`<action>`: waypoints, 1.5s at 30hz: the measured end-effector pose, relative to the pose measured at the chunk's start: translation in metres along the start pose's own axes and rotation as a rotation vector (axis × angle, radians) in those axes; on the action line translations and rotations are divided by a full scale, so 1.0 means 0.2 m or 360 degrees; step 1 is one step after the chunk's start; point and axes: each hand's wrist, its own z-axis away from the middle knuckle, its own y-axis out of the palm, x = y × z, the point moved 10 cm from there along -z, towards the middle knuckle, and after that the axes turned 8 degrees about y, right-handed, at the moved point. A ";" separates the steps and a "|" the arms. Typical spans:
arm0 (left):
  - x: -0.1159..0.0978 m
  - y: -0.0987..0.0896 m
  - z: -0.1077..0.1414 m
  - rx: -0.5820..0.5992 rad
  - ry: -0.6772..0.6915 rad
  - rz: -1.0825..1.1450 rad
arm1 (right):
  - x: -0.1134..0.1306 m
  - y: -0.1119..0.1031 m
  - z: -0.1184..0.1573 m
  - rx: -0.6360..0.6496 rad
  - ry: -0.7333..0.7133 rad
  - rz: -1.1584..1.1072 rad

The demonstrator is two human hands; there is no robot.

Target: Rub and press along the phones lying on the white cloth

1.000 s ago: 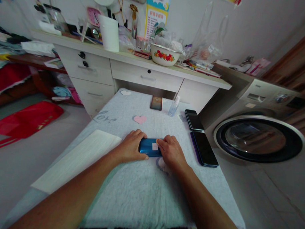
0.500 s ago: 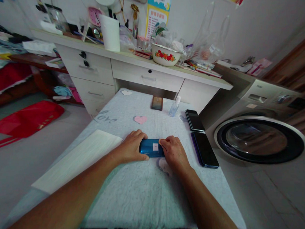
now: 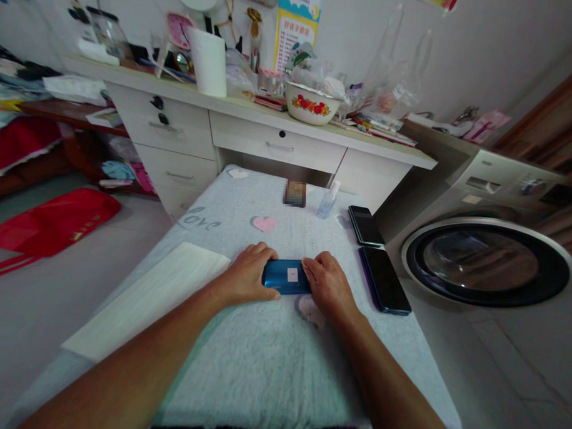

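Observation:
A blue smartphone (image 3: pixel 283 284) lies back up on the cloth-covered table, with a small white label near its middle. My left hand (image 3: pixel 249 277) grips its left end, thumb along the near edge and fingers along the far edge. At the phone's right end, my right hand (image 3: pixel 328 282) is closed, its fingertips pressed on the back. A small orange-tan edge shows at those fingertips; what it belongs to is too small to make out. Two dark-screened smartphones, a farther one (image 3: pixel 366 225) and a nearer one (image 3: pixel 385 280), lie to the right.
A long whitish sheet (image 3: pixel 146 300) lies left of my left forearm. Toward the back stand a clear spray bottle (image 3: pixel 328 201) and a small blurred brown item (image 3: pixel 295 193). Beyond are a white desk (image 3: pixel 279 139) and, at the right, a washing machine (image 3: pixel 484 184).
My right fingertips have slid slightly to the right along the phone's back, toward its end. The left hand keeps its grip, and the phone stays nearly in place.

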 end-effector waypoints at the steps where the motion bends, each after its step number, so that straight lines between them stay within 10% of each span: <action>1: 0.00 0.00 0.00 0.0003 -0.0002 0.0001 | 0.00 0.00 0.00 -0.0006 0.0005 0.0020; 45: -0.01 -0.01 0.00 0.0008 -0.0005 0.0016 | 0.02 -0.01 0.03 0.0084 0.0031 -0.0193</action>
